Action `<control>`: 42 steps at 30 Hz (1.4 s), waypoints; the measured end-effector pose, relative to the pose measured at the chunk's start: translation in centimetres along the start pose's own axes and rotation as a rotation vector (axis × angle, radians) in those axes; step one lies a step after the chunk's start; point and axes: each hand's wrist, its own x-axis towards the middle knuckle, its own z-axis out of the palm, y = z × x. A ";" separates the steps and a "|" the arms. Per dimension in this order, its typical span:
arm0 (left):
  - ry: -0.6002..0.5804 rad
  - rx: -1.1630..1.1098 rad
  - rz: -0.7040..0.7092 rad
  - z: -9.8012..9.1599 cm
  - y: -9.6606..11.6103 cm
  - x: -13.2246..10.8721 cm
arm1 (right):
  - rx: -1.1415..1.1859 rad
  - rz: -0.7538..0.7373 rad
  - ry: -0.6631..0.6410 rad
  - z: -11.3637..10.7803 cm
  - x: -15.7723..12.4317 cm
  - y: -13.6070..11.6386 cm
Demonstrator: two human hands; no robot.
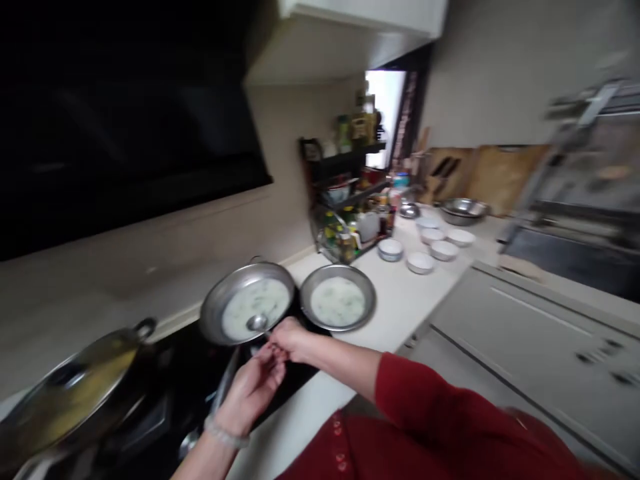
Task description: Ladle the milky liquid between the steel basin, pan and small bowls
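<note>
Holds ladle [257,323] over pan [214,303] in clamped right grip [289,337]; has left grip [256,381] alongside, too blurred to tell whether clamped.

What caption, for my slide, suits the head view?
Right hand holds a ladle over a pan of white, green-flecked liquid.

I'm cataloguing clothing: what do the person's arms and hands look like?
A red sleeve covers the upper right arm, leaving the forearm bare. A pale bracelet circles the left wrist; no left sleeve shows. The left hand and right hand are gloveless.
</note>
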 end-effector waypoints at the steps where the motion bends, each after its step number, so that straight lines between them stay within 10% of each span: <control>1: 0.002 -0.059 -0.042 0.0 0.1 0.2 | -0.065 0.014 -0.019 0.1 0.5 0.1; 6: -0.047 -0.058 0.089 -2.5 1.6 -1.3 | -0.382 -0.030 -0.031 -1.8 2.3 0.7; 11: 0.230 -0.002 0.492 -11.0 2.7 -0.9 | -0.715 -0.223 0.038 -4.9 3.6 -0.2; 15: 0.269 0.035 0.270 -14.9 0.9 2.0 | -0.920 -0.374 0.078 -6.8 4.5 -1.5; 23: -0.352 -0.544 -0.179 -12.7 -1.6 4.9 | -0.916 -0.414 0.085 -7.1 7.1 -1.8; 42: -0.255 -0.668 -0.070 -8.0 -4.8 5.3 | -0.247 -0.133 0.084 -11.5 2.6 -5.1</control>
